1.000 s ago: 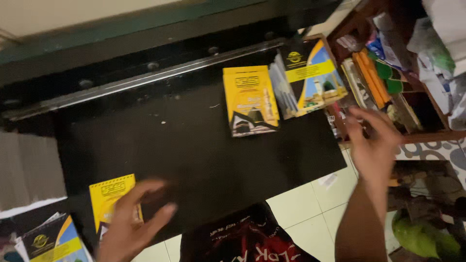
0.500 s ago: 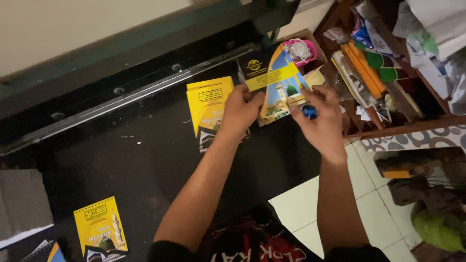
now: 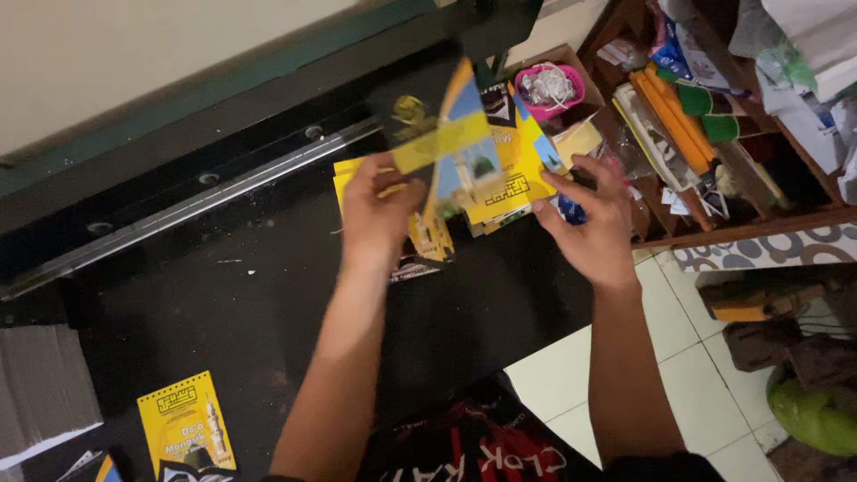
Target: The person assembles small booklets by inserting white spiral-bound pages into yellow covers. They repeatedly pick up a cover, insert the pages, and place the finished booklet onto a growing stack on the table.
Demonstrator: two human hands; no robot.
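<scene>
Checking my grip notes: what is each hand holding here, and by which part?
The left hand pinches a blurred yellow-and-black booklet by its lower left edge. The right hand touches the stack of booklets; whether it grips cannot be told.

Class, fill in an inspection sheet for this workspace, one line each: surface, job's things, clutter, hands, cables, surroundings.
Surface: black worktop with a metal rail along its far side.
Job's things: a blurred yellow-and-blue card lifted above a stack of similar cards; more yellow cards under the left hand.
Clutter: one yellow card lying apart at the near left; pink bowl in a cardboard box.
Hands: left hand pinches the lifted card; right hand rests at the stack's edge, a small blue thing at its fingers.
Cables: nothing seen.
Surroundings: crowded wooden shelf on the right, white tiled floor, green bag.
</scene>
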